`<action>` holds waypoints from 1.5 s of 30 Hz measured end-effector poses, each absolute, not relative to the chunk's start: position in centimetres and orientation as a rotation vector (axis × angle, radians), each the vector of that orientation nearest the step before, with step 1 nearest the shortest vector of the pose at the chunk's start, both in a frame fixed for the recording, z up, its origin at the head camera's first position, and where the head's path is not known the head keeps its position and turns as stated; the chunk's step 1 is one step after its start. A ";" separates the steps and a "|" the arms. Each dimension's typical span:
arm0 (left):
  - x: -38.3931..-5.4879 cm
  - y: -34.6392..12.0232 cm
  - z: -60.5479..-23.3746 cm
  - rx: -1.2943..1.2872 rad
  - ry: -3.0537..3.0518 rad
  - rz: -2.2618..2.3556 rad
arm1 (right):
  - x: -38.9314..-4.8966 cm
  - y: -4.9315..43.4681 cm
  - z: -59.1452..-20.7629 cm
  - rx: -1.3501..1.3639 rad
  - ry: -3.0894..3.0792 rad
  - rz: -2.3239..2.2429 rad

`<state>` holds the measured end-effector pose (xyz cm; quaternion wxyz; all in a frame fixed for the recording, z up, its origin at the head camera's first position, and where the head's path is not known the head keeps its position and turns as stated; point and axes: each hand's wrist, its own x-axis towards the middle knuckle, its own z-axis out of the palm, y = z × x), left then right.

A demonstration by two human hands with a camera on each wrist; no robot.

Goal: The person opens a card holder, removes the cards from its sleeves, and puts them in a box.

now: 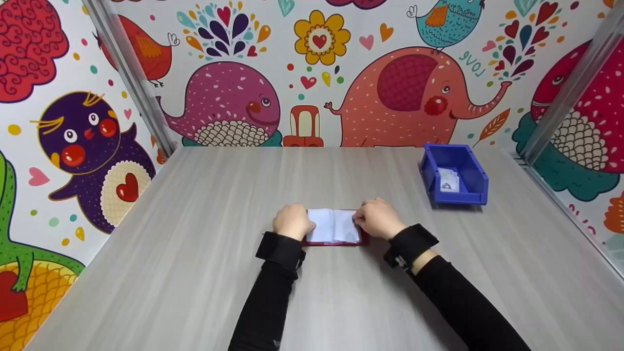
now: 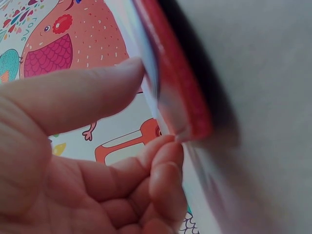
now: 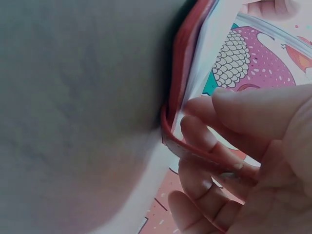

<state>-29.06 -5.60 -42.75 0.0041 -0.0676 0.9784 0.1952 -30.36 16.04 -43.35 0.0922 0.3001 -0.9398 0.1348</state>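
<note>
A small red card holder [image 1: 334, 244] lies opened flat on the table, its pale, see-through-looking pages [image 1: 321, 226] spread to both sides. At its left edge my left hand [image 1: 293, 222] grips it; the left wrist view has the thumb [image 2: 112, 87] against the pages and curled fingers at a corner of the red cover [image 2: 178, 78]. My right hand [image 1: 380, 219] holds the opposite edge. In the right wrist view, its fingertips touch the page edge, and a red strap [image 3: 195, 152] with a snap runs across the fingers.
Toward the back right of the grey table [image 1: 219, 195] stands a blue open-fronted bin [image 1: 460, 197] with several small white cards or packets [image 1: 448, 180] inside. Walls printed with cartoon animals and metal posts [image 1: 141, 83] border the table at the back and sides.
</note>
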 end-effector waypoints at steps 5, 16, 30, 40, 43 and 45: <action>-29.0 -5.6 -42.7 -0.214 3.065 0.609 | -30.1 15.9 -43.2 0.876 -2.807 0.394; -29.3 -5.7 -42.8 -0.227 3.057 0.603 | -30.0 15.4 -43.0 0.919 -2.853 0.490; -29.3 -5.8 -42.8 -0.217 3.058 0.624 | -30.1 15.5 -43.3 1.033 -2.821 0.562; -29.1 -5.6 -42.1 -0.114 3.121 0.712 | -30.0 15.5 -43.3 1.017 -2.840 0.591; -28.9 -5.5 -41.8 -0.010 3.147 0.755 | -30.1 15.5 -43.3 1.034 -2.824 0.592; -28.7 -5.3 -41.6 0.087 3.156 0.798 | -30.2 15.5 -43.3 1.045 -2.812 0.600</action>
